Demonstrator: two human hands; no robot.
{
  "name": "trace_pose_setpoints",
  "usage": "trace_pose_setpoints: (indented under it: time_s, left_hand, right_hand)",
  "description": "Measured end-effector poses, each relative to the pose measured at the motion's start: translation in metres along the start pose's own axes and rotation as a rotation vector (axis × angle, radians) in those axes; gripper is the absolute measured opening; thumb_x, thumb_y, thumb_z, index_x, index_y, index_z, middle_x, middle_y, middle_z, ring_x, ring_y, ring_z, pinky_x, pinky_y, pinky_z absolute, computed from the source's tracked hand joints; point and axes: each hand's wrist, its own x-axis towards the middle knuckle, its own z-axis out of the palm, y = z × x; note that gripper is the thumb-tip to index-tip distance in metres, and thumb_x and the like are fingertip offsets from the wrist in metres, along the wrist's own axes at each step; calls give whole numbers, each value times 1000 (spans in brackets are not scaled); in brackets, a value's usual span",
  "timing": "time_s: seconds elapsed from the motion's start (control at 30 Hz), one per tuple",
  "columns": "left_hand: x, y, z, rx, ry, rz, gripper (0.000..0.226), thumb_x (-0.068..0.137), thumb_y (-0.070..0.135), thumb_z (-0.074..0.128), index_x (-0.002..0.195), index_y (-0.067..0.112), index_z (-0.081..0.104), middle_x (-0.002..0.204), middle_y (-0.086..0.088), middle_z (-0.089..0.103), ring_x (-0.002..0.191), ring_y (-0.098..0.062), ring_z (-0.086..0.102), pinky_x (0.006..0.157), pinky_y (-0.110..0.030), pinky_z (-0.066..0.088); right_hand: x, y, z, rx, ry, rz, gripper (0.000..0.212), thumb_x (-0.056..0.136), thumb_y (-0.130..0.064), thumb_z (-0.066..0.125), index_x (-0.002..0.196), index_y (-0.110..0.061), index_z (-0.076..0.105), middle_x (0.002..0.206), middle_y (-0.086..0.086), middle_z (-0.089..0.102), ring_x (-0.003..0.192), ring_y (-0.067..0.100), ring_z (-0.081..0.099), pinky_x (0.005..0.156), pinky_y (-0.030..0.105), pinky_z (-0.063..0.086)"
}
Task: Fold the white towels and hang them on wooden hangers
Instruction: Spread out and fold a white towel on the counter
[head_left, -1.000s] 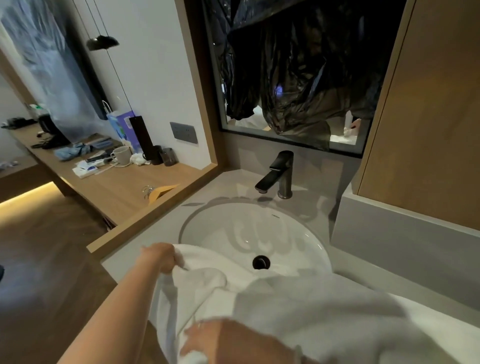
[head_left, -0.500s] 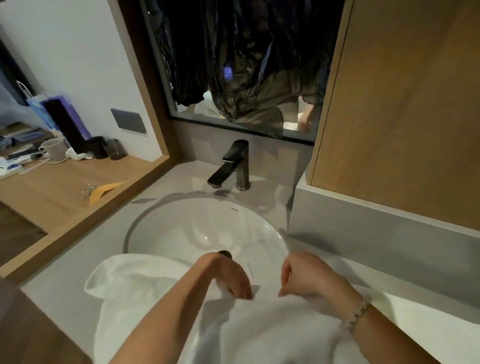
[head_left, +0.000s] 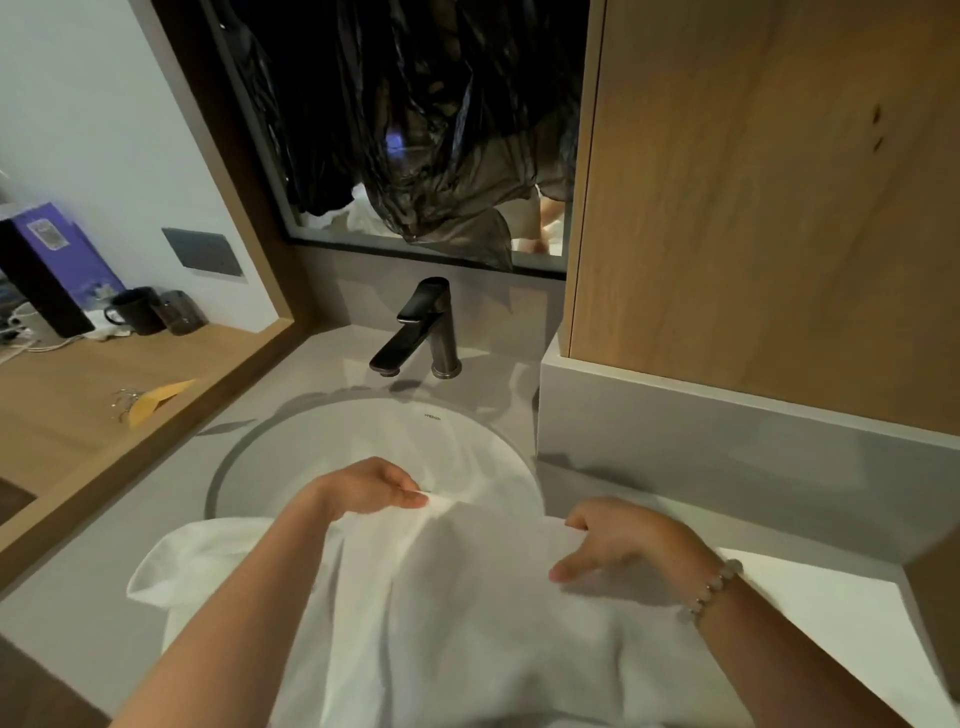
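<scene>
As left hand (head_left: 371, 491) and right hand (head_left: 621, 538) pinch its far edge, the white towel (head_left: 467, 623) lies lengthwise front-to-back.

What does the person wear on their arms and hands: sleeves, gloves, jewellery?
No sleeves or gloves are in view; both arms are uncovered up to the frame edge. The left hand and its wrist carry nothing. The right hand has a bracelet of pale, rounded beads at the wrist. No ring can be made out on either hand.
</scene>
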Motion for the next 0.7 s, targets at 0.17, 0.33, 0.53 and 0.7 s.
trace_pose_setpoints:
  time_s: [0.17,0.33,0.53,0.7]
  left_hand:
    - [1,4,31,296,62,0,10,85,31,65,87,23,71,78,15,55,84,-8,51,72,-11,41]
    - [8,50,73,125,-136,136,39,76,51,68,94,16,72,87,5,61,85,-12,56,79,-22,42]
    - [17,62,91,291,-81,214,20,87,43,63,91,23,62,92,8,57,86,-10,53,74,-15,40]
    - [16,65,79,25,-3,305,23,88,29,66,68,22,57,71,11,56,64,-4,52,62,-16,41]
  right_hand:
    - [-8,27,-10,2,108,54,25,91,-33,56,79,-14,67,77,-4,59,80,14,53,58,20,37]
    - [-11,50,3,112,293,46,28,88,-24,61,62,-21,53,64,-10,52,73,11,53,54,18,34]
    - [-8,65,17,392,395,41,18,87,-22,62,72,-13,63,74,3,63,71,15,56,64,27,41]
    - [-3,71,25,425,485,36,21,83,-26,68,83,-6,68,74,1,61,68,12,53,65,26,41]
